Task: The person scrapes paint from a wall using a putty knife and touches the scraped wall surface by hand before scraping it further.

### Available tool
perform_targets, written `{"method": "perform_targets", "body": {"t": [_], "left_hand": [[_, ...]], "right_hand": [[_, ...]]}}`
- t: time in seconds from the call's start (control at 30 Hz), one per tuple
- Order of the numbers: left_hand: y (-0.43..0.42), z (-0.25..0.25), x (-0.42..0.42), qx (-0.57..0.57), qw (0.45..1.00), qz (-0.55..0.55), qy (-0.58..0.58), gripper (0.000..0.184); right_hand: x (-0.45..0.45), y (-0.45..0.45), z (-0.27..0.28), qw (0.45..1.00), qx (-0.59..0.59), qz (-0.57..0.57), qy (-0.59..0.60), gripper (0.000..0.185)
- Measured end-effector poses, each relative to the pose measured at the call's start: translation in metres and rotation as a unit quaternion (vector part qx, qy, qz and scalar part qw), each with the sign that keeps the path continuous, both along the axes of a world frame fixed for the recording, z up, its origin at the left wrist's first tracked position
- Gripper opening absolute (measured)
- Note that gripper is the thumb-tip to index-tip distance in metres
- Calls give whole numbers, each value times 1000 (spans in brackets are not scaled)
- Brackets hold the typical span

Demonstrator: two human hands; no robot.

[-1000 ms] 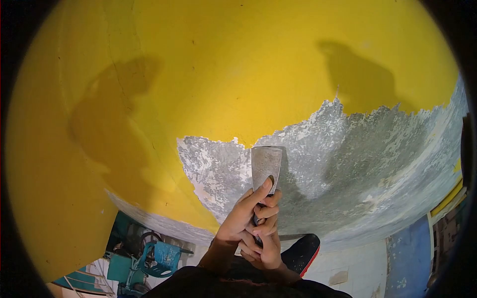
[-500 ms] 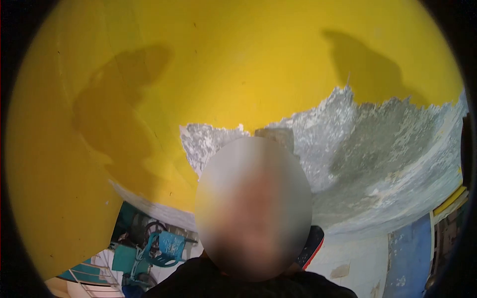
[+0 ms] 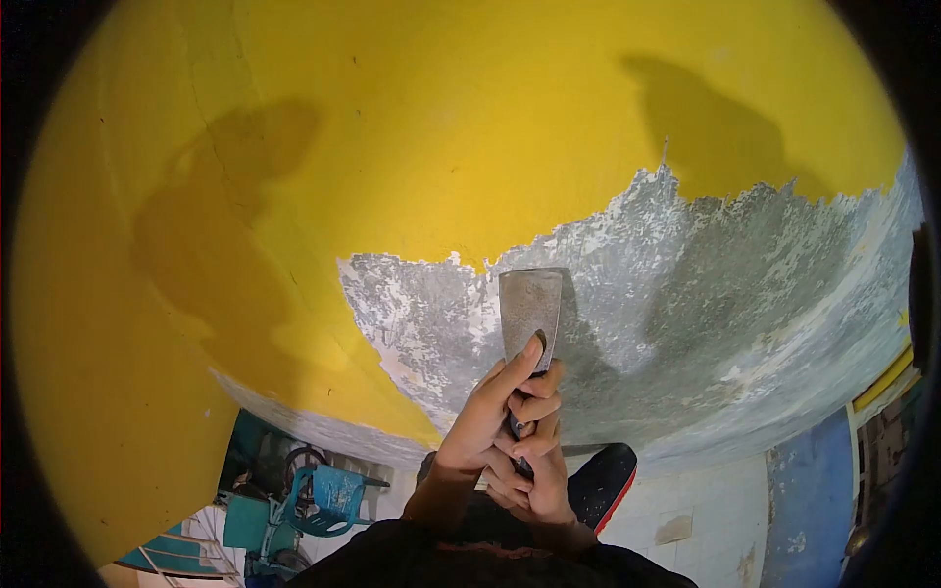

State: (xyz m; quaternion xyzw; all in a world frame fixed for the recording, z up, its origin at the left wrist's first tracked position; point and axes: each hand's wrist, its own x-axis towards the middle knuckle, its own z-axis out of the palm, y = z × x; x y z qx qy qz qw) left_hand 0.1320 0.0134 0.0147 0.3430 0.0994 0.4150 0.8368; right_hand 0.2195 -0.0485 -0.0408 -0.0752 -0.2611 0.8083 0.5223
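Both my hands are closed around a paint scraper [image 3: 531,306], whose wide metal blade points up toward the wall. My left hand [image 3: 482,419] has its thumb stretched along the base of the blade. On the other side of the dark handle is my right hand [image 3: 549,480], fingers wrapped round it. The blade's edge lies over bared grey plaster [image 3: 618,284], just under the ragged border of the yellow paint [image 3: 470,137]. Whether the edge touches the wall, I cannot tell.
A dark shoe with a red sole edge [image 3: 610,485] is below, on the pale floor [image 3: 720,500]. At lower left stand a blue plastic chair [image 3: 333,500] and a metal rack [image 3: 186,549]. A blue panel [image 3: 806,505] is at lower right.
A blurred patch covered the hands before; now they show, gripping the scraper. The view has shifted slightly, and the blade sits a little lower against the paint border.
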Motion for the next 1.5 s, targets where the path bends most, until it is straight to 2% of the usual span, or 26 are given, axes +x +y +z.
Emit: {"method": "perform_targets", "body": {"t": [0.13, 0.27, 0.33, 0.43, 0.47, 0.6, 0.63, 0.7, 0.83, 0.93, 1.03, 1.1, 1.23, 1.3, 1.4, 1.5], "left_hand": [[3, 5, -8, -18, 998, -57, -32, 47], [7, 19, -12, -21, 998, -49, -23, 46], [5, 17, -17, -47, 991, -108, -71, 45], [4, 24, -20, -44, 987, -127, -85, 45], [0, 30, -19, -48, 994, -84, -43, 45], [2, 26, -8, -20, 999, -30, -21, 45], [4, 22, -6, -25, 999, -30, -20, 45], [7, 15, 0, 26, 999, -8, -19, 45], [-7, 6, 5, -2, 999, -29, -20, 46], [-10, 2, 2, 4, 1000, -8, -11, 46], [-9, -1, -1, -10, 1000, -1, -18, 47], [-6, -4, -2, -24, 1000, -5, -1, 46], [-2, 13, -1, -3, 999, 40, 14, 45], [-4, 17, 0, -12, 999, -2, -47, 45], [-11, 5, -1, -17, 1000, -4, -17, 44], [3, 19, -1, 2, 1000, 8, 13, 44]], "right_hand": [[-8, -3, 14, 998, -9, -21, -53, 16], [-18, -1, 27, 998, 2, -11, -60, 14], [-25, -5, 29, 993, -8, -47, -111, 18], [-26, -8, 42, 996, -2, -13, -93, 21], [-22, -8, 43, 994, -14, -4, -107, 23], [-18, -7, 40, 990, -33, -72, -118, 31], [-18, -2, 13, 948, 54, -176, -259, 30], [-3, 7, 16, 999, -1, -14, -53, 31], [5, -10, 14, 998, -6, -16, -62, 33], [6, -11, 8, 998, 3, -9, -58, 28], [1, -11, 6, 998, -43, 35, -34, 21], [-2, -10, 7, 998, -40, 7, -47, 16], [2, -1, 19, 998, -42, 31, -23, 16], [7, -4, 31, 996, -46, 77, -9, 17], [3, -14, 18, 997, -61, 53, -20, 18], [1, -3, 23, 998, -52, 7, -35, 20]]}}
